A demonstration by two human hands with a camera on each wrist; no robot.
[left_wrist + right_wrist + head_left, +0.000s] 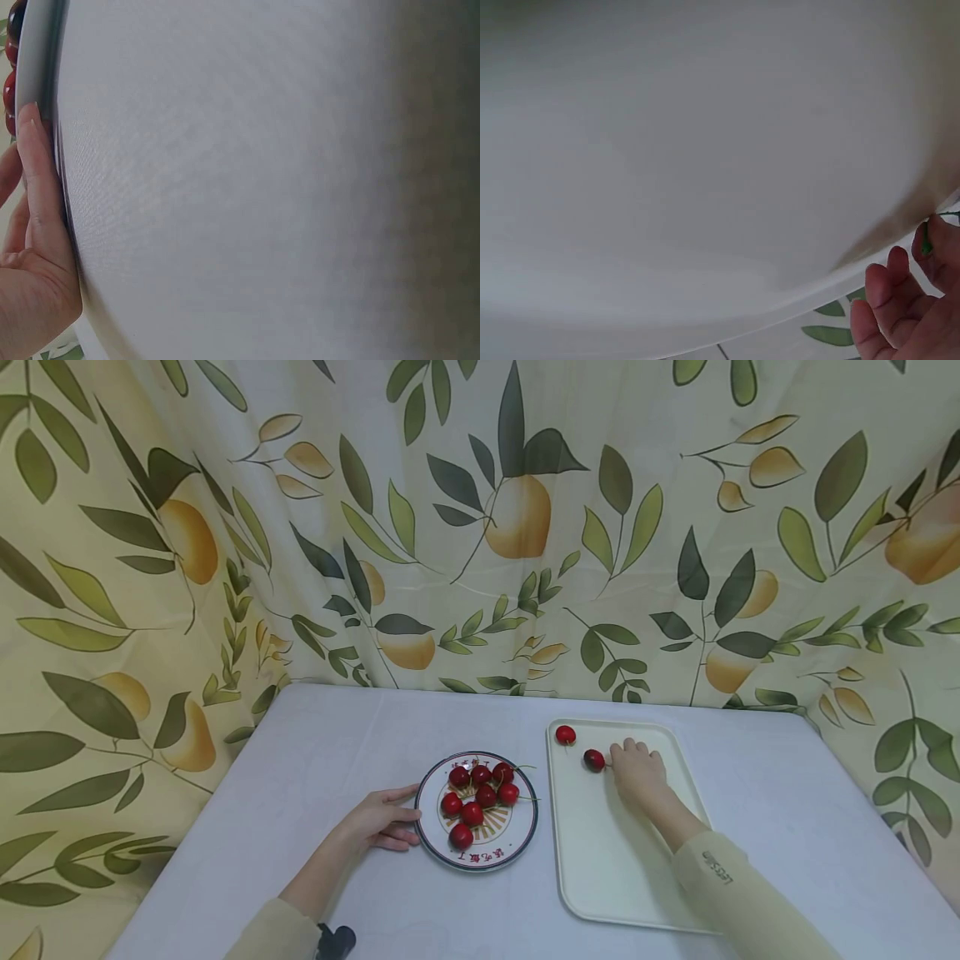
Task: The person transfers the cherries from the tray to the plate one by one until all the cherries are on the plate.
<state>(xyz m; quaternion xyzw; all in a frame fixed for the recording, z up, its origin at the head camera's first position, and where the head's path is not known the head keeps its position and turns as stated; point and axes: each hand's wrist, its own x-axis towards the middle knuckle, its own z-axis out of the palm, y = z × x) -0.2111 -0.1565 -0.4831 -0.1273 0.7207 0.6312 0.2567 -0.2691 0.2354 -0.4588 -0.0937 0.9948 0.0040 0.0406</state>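
Observation:
My left hand (386, 821) rests its fairly straight fingers against the left rim of a round white plate (480, 860) with a dark edge. Several red cherries (472, 813) lie on the plate, some with stems. In the left wrist view, the fingers (41, 176) lie beside the plate's edge. Over the upper part of a cream tray (600, 868), my right hand (637, 772) pinches the stem of a dark red cherry (594, 760). A green stem (927, 238) shows between its fingertips in the right wrist view. Another cherry (566, 735) lies in the tray's upper left corner.
A white cloth covers the table (337, 718). Behind and to the left hangs a curtain (465, 593) printed with fruit and leaves. The tray stands a short way right of the plate, its raised rim running all round.

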